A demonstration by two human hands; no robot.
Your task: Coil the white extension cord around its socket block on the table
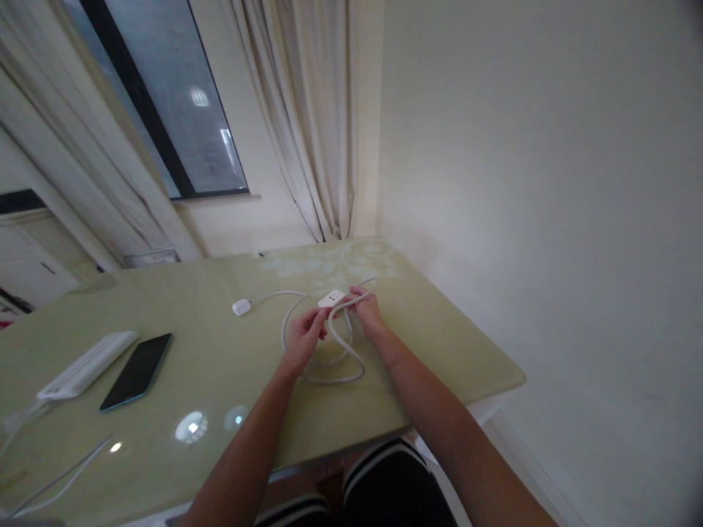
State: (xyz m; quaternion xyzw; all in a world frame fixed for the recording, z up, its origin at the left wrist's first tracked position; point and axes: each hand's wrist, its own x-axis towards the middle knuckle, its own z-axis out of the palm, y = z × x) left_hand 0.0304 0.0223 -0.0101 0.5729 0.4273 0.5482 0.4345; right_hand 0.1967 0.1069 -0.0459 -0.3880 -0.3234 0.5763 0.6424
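A small white power strip [332, 298], its socket holes facing up, is between my hands over the table. My left hand [304, 338] is closed with thumb and fingers pinched at the strip's near edge, where a loop of cable passes. The white cable [340, 380] runs in loose loops below and around both hands. Closed around a stretch of this cable, my right hand [366, 309] is at the strip's right end; its fingertips are partly hidden. A white plug [242, 307] rests left of the hands, with a thin lead toward the loops.
A dark phone [137, 372] and a long white power strip [88, 364] lie on the glossy table [220, 439] at left. Another white cable [66, 479] is at the near left. A wall [549, 219] borders the right side; curtains [307, 110] hang behind.
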